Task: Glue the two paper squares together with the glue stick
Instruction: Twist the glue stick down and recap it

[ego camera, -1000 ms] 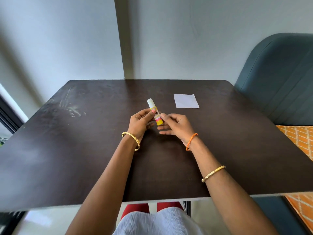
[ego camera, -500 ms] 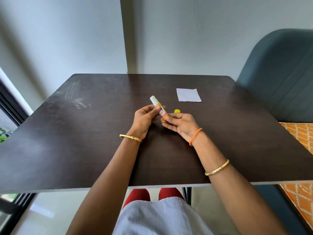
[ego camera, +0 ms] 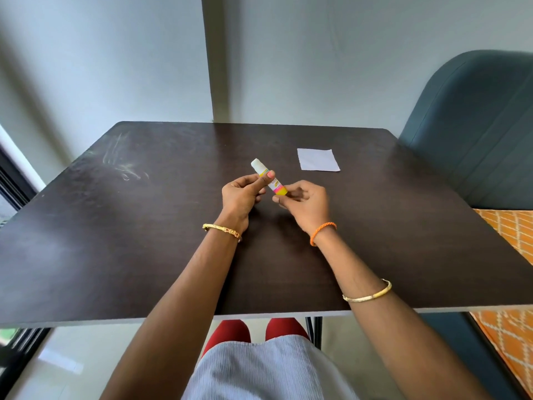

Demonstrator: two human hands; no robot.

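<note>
You sit at a dark bench [ego camera: 144, 241] that stands against a pale wall, with a grey-blue chair [ego camera: 476, 125] at its right side.

The glue stick [ego camera: 268, 177] is above the middle of the bench, held between both of your hands and tilted, its white end up and away from you, its yellow end down toward you. Your left hand [ego camera: 242, 194] has its grip closed around the upper body of the stick, with the thumb pressed on the label. Your right hand [ego camera: 305, 203] has a narrow grip with the fingertips at the yellow bottom end; I judge that you are about to turn this base or to take the stick over.

The paper [ego camera: 317, 159] lies flat on the far right part of the bench, well apart from your hands. I see only one white shape, so I cannot tell if it is two squares stacked or only one.

What can go wrong from here: I cannot tell if the white end is a cap or bare glue. If it is bare and you turn out too much, the glue may break or smear. The thin paper may slide or wrinkle if no hand holds it flat.

The label has pink and yellow bands with small print, but it is too small to read.
</note>
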